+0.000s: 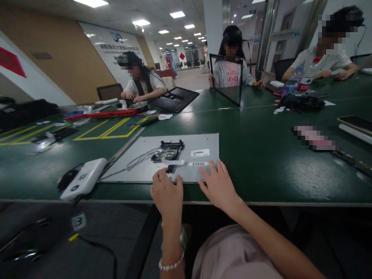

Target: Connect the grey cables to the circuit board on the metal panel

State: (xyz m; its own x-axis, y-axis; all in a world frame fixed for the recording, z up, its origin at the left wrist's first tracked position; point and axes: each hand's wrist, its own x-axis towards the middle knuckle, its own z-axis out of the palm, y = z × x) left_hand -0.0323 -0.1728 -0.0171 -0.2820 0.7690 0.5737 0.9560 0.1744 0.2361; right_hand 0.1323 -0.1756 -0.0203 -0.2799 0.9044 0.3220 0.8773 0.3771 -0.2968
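A flat silver-grey display panel lies on the green table in front of me. On it rests a small circuit board in a black frame, with thin grey cables running off to the left and a white ribbon cable across its near side. My left hand is at the panel's near edge, close to the board, fingers bent and thumb apart; its fingertips are partly hidden. My right hand is open, its spread fingers touching the panel's near right corner beside a barcode label.
A white power bank lies left of the panel. Behind are a black laptop shell, red-and-blue clutter and yellow tape lines. A phone lies right. Across the table a person holds a black frame; bottles stand nearby.
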